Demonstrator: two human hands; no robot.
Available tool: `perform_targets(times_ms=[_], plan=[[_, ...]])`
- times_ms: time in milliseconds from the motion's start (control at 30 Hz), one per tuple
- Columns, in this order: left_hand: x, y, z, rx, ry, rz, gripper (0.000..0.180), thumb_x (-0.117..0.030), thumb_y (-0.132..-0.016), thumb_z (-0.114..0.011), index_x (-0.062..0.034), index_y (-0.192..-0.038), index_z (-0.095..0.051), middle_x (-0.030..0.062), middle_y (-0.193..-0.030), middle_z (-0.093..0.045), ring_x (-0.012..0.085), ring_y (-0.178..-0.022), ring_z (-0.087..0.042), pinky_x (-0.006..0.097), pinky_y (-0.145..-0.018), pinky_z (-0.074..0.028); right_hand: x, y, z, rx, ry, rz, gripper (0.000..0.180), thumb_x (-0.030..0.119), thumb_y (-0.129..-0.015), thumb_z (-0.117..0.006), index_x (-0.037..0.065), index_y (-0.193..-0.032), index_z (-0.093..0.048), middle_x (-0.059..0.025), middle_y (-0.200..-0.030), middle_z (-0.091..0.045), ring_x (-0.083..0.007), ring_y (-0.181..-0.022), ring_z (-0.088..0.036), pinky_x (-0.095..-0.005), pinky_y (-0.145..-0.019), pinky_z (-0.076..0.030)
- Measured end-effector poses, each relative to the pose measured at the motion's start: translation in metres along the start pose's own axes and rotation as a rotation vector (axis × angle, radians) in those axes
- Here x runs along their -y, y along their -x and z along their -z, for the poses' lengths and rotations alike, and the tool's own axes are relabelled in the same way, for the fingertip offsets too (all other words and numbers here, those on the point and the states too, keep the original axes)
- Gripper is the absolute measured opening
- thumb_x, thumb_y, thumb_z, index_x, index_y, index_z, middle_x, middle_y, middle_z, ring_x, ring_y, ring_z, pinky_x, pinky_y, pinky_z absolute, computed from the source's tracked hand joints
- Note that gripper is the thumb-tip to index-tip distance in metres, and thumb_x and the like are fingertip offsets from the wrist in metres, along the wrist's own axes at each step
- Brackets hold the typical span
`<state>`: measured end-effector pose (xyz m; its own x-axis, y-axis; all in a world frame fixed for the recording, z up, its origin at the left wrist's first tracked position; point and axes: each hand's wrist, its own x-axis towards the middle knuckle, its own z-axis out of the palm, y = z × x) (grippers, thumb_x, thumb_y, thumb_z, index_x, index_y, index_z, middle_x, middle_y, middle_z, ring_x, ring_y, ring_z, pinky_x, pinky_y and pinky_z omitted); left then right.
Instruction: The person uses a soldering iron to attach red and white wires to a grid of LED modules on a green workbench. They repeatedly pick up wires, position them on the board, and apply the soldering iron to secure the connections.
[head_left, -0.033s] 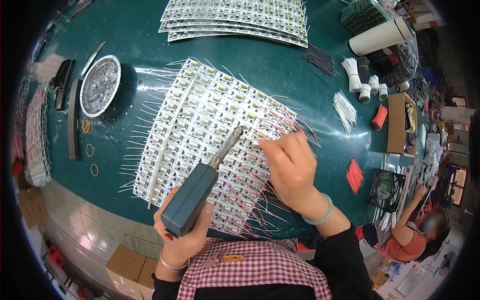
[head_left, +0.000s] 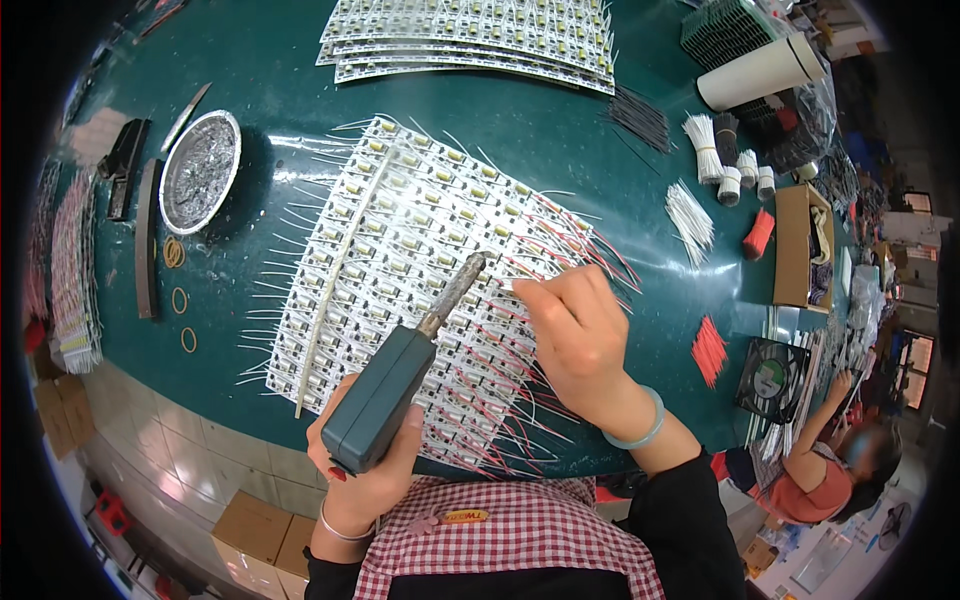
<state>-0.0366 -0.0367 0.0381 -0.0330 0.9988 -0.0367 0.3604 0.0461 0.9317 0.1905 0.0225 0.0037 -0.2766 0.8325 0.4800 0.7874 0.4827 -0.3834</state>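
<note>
My left hand (head_left: 378, 490) is wrapped round a dark teal soldering iron (head_left: 380, 398). Its bare metal tip points up and right, over a large white panel of circuit boards (head_left: 410, 230). The panel carries rows of small yellow parts. Close to the tip, my right hand (head_left: 582, 330) is pinched, and a short white bit of wire shows at the fingertips. Red wires (head_left: 515, 437) and white ones trail off the panel's right side beneath that hand. White wires stick out along the left side. A thin pale strip (head_left: 340, 290) lies lengthwise across the panel.
Stacked panels (head_left: 470, 45) lie at the far side. A round dish of solder scraps (head_left: 200, 172) and rubber bands (head_left: 180, 300) are at left. To the right are white wires (head_left: 690, 222), red wires (head_left: 709, 352), a cardboard box (head_left: 792, 245), a fan (head_left: 772, 378) and another person (head_left: 820, 475).
My right hand has shifted very slightly left. The soldering iron and the panel look unmoved.
</note>
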Motion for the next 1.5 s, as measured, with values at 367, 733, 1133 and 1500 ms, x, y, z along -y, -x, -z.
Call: perform_targets(times_ms=[367,733,1133,1500], plan=[[0.007,0.011,0.003,-0.009,0.062,0.028,0.023,0.004,-0.074,-0.072,0.0088,-0.096,-0.067,0.0169,-0.091,-0.067,0.0213,-0.074,-0.064,0.030,-0.067,-0.051,0.003,0.008,-0.008,0.108,-0.063,-0.025,0.031,-0.003,-0.068,-0.062,-0.001,-0.099,-0.064,-0.0090,-0.082,-0.052,-0.0251,-0.074,-0.052,-0.0344,-0.061,-0.045],[0.007,0.012,0.004,0.048,-0.028,0.015,0.020,0.004,-0.074,-0.072,0.0064,-0.092,-0.066,0.0127,-0.087,-0.066,0.0172,-0.071,-0.062,0.027,-0.065,-0.049,0.004,0.010,-0.010,0.119,-0.034,-0.028,0.034,-0.004,-0.066,-0.063,-0.002,-0.100,-0.065,-0.0088,-0.084,-0.053,-0.0251,-0.075,-0.053,-0.0348,-0.062,-0.045],[0.005,0.012,0.005,0.059,-0.032,0.090,0.015,0.005,-0.073,-0.072,0.0045,-0.087,-0.066,0.0091,-0.079,-0.063,0.0145,-0.063,-0.058,0.026,-0.059,-0.046,0.004,0.010,-0.013,0.098,0.016,0.016,0.033,-0.003,-0.066,-0.063,-0.004,-0.099,-0.065,-0.0086,-0.083,-0.053,-0.0237,-0.073,-0.052,-0.0329,-0.057,-0.045],[0.006,0.015,0.008,-0.001,0.026,-0.004,0.023,0.005,-0.072,-0.071,0.0086,-0.094,-0.067,0.0156,-0.088,-0.067,0.0214,-0.072,-0.064,0.029,-0.064,-0.050,0.004,0.010,-0.013,0.073,0.017,0.013,0.031,-0.001,-0.067,-0.062,-0.003,-0.097,-0.065,-0.0087,-0.081,-0.052,-0.0241,-0.073,-0.052,-0.0333,-0.058,-0.045]])
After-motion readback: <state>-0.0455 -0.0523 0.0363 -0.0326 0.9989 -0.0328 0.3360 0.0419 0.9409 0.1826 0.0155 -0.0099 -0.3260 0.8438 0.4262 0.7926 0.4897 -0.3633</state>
